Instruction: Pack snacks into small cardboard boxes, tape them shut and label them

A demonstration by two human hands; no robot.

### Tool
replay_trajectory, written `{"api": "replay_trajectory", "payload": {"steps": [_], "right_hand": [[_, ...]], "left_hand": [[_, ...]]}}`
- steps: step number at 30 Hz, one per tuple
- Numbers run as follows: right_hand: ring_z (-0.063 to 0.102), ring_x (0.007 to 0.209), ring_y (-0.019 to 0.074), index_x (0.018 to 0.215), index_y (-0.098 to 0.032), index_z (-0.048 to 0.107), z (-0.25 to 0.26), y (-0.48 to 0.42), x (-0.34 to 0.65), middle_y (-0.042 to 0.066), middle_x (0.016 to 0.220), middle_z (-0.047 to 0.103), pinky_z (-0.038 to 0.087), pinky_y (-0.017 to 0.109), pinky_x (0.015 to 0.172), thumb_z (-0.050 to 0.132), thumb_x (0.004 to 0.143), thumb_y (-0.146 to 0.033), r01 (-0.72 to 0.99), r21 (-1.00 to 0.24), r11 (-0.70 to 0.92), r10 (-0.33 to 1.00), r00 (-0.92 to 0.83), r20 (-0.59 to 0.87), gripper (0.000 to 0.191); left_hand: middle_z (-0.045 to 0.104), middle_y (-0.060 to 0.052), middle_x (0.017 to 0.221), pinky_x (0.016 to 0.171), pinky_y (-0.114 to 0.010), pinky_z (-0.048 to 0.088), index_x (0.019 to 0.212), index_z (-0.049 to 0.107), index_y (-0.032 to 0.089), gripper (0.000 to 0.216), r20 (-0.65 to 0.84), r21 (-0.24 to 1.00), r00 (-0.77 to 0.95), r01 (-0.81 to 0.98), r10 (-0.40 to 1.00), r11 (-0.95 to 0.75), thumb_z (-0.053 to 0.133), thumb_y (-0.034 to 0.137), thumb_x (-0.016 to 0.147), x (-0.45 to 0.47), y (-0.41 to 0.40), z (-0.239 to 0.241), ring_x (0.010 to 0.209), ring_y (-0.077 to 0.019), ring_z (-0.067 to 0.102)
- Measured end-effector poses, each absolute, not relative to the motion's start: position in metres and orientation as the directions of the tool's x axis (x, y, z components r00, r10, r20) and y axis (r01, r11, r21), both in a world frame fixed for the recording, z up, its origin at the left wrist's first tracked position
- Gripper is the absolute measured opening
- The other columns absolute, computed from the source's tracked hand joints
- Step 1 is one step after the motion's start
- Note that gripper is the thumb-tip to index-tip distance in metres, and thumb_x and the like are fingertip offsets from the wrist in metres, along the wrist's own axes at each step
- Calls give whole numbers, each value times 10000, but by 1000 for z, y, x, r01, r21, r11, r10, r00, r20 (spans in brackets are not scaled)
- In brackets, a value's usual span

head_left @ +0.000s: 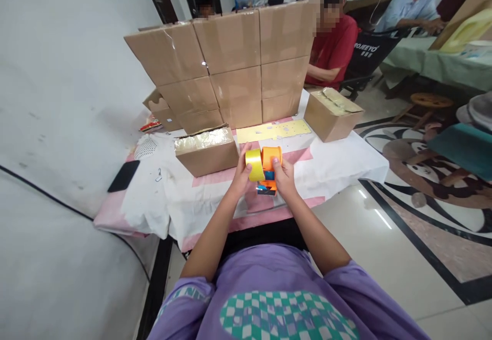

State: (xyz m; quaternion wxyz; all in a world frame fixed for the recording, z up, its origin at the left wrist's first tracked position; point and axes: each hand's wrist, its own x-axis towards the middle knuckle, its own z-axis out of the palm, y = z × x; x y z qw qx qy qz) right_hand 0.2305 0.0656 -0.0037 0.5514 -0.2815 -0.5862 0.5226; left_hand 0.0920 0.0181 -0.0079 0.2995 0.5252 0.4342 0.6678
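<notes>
In front of my body, above the table's front part, my left hand (242,171) grips a roll of yellow tape (253,165) with the thumb on its face. Right beside it, my right hand (285,176) is closed on an orange and blue tape dispenser (271,157), its thumb pressed on the orange round part. The dispenser's dark lower end points toward me. Tape roll and dispenser are side by side; whether they touch I cannot tell. A cardboard box (209,158) with a taped top stands just beyond my left hand.
Stacked cardboard boxes (234,37) form a wall at the table's back. Another taped box (332,117) stands at the right. A yellow strip (272,131) lies before the wall, and a black phone-like slab (123,176) at the left. A person in red (340,47) sits behind.
</notes>
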Motion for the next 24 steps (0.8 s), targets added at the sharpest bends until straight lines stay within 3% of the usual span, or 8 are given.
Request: {"api": "replay_trajectory", "payload": {"steps": [6, 11, 16, 24], "right_hand": [[604, 658, 172, 822, -201, 632, 0, 49, 228, 12, 741, 649, 519, 285, 613, 555, 893, -698, -288, -937, 196, 873, -384, 301, 508], [632, 706, 200, 830, -219, 648, 9, 40, 221, 19, 746, 664, 567, 329, 683, 519, 886, -751, -287, -930, 230, 830, -440, 341, 551], [685, 850, 235, 1028, -223, 693, 10, 38, 215, 60, 943, 726, 595, 379, 809, 446, 912, -768, -323, -918, 230, 784, -497, 371, 610], [666, 1089, 255, 1271, -224, 603, -3, 35, 209, 73, 1187, 700, 563, 362, 921, 571, 910, -667, -351, -908, 231, 783, -486, 387, 572]], "left_hand": [[568, -125, 1428, 1109, -440, 442, 1446, 477, 259, 702, 525, 851, -358, 225, 772, -475, 636, 620, 867, 94, 5, 9, 1318, -304, 544], [565, -118, 1411, 1098, -437, 437, 1420, 491, 262, 640, 612, 787, -247, 285, 752, -547, 583, 617, 895, 89, 2, 23, 1295, -300, 550], [573, -106, 1341, 1090, -423, 438, 1304, 527, 244, 586, 570, 818, -232, 244, 788, -520, 577, 643, 878, 91, 5, 22, 1241, -281, 562], [613, -96, 1279, 1047, -398, 482, 1246, 544, 239, 542, 481, 871, -162, 203, 862, -448, 581, 636, 879, 89, 10, 23, 1183, -257, 604]]}}
